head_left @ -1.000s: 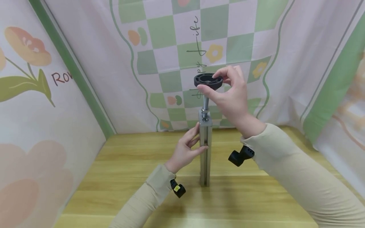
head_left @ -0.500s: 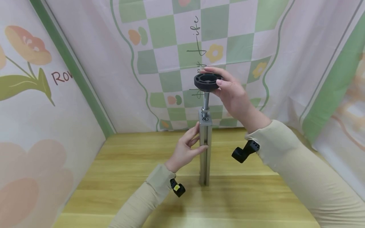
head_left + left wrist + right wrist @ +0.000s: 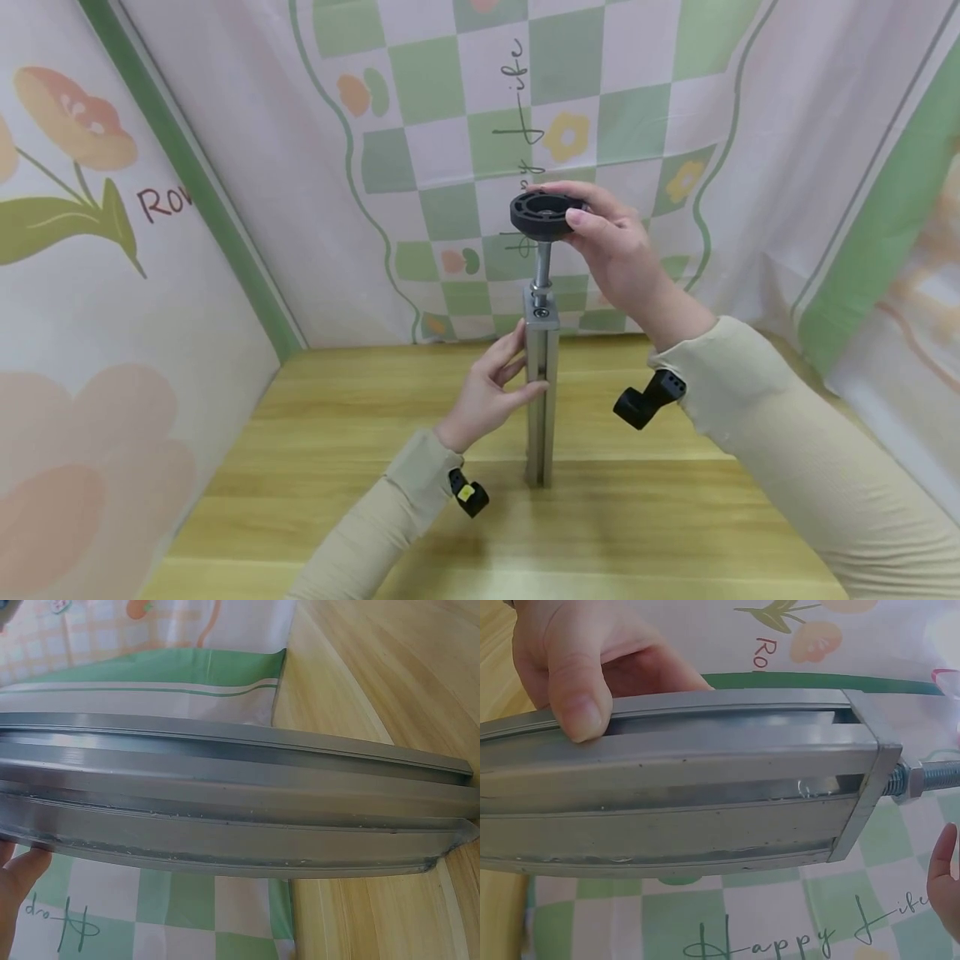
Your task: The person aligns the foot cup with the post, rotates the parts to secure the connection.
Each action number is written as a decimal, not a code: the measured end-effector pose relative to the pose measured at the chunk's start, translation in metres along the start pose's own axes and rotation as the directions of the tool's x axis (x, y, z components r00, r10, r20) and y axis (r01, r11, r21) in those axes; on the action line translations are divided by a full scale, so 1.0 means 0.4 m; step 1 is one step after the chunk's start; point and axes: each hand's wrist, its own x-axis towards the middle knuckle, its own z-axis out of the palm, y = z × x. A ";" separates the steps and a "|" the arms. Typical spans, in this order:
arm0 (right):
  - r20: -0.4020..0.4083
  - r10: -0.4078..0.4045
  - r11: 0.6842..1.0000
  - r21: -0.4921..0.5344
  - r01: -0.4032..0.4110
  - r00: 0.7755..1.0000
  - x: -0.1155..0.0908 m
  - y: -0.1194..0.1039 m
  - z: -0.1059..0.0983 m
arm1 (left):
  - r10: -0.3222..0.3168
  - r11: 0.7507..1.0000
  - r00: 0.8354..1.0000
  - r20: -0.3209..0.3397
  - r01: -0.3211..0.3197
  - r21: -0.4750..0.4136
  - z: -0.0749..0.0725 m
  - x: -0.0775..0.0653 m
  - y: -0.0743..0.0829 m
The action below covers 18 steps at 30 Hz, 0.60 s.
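Note:
A grey aluminium extrusion profile (image 3: 542,400) stands upright on the table, slotted along its sides and capped by a metal end plate (image 3: 864,776). From the plate rises a threaded rod (image 3: 542,265) with a hex nut (image 3: 910,782), topped by a round black levelling foot (image 3: 546,218), hollow side up. My left hand (image 3: 487,396) grips the profile around its upper half, thumb across the near face. My right hand (image 3: 618,246) pinches the foot at its right edge, thumb in front and fingers behind. In the right wrist view only part of the right hand (image 3: 945,874) shows.
The wooden table (image 3: 360,417) lies under the profile. Printed fabric curtains (image 3: 427,158) hang close behind the table and along both sides. A small black wrist camera (image 3: 648,400) juts from the right sleeve, another (image 3: 468,493) from the left.
My right hand has shifted from a grip across the foot's top and front to its right side, and the forearm has swung right. The left hand and profile stay put.

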 end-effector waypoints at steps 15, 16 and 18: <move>-0.184 -0.002 0.894 -0.442 -0.080 0.983 -0.008 -0.043 0.041 | -0.013 1.000 1.000 -0.012 0.013 -0.005 0.002 -0.001 0.003; -0.198 -0.010 0.877 -0.473 -0.087 0.980 -0.008 -0.043 0.044 | -0.011 1.000 1.000 -0.013 0.011 -0.007 0.002 -0.001 0.002; -0.229 -0.026 0.844 -0.526 -0.102 0.973 -0.008 -0.043 0.049 | -0.004 1.000 1.000 -0.012 0.004 -0.007 0.002 -0.001 0.001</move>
